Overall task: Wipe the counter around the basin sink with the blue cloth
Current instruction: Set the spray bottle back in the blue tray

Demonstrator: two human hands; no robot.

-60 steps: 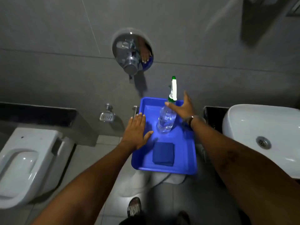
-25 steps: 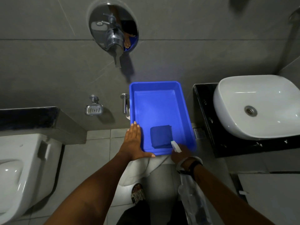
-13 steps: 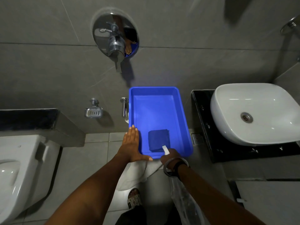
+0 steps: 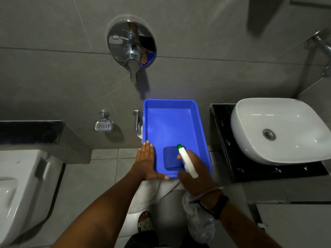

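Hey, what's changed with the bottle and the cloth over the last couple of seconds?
The right hand lifted the spray bottle out of the blue tray, drew it toward the body, and now reaches back over the blue cloth. The cloth stayed folded in the tray, and the left hand stayed on the tray's edge.

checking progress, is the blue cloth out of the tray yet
No, the blue cloth lies folded inside the blue tray, partly behind the right hand, which holds the spray bottle.

No legible text anywhere.
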